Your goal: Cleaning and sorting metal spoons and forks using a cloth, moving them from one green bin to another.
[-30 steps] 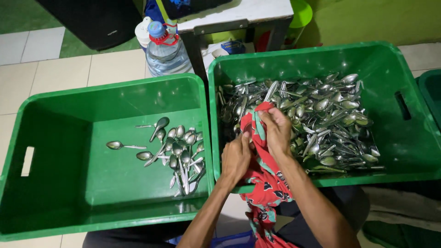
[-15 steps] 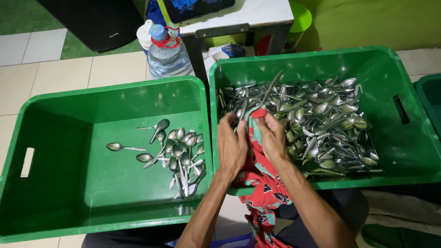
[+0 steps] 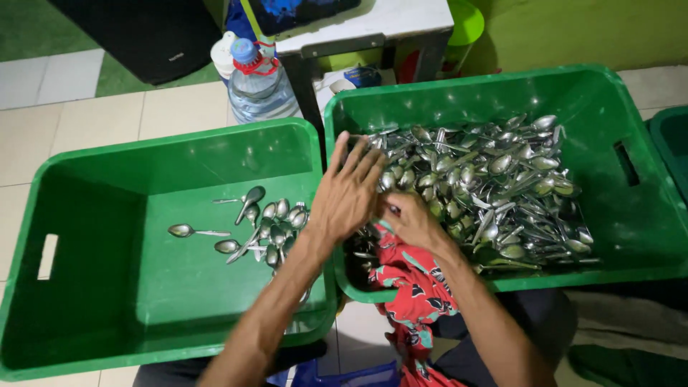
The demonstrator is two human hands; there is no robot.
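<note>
My left hand [image 3: 351, 190] is stretched out with fingers spread over the left edge of the heap of metal spoons [image 3: 494, 183] in the right green crate [image 3: 602, 97]. It holds nothing that I can see. My right hand [image 3: 412, 218] is just beside it, low in the crate's near left corner, closed on a red patterned cloth [image 3: 419, 290] that hangs over the crate's front rim onto my lap. A smaller group of spoons [image 3: 269, 226] lies in the left green crate [image 3: 107, 294], with one spoon [image 3: 188, 231] apart to the left.
A large clear water bottle [image 3: 256, 82] with a blue cap stands behind the crates, beside a white table [image 3: 365, 29] with dark legs. Another green crate's edge [image 3: 670, 140] shows at the far right. The floor is pale tile.
Both hands were closed together on the red cloth over the spoon heap. Now my left hand has let go and spread open toward the heap's left edge; my right hand keeps the cloth.
</note>
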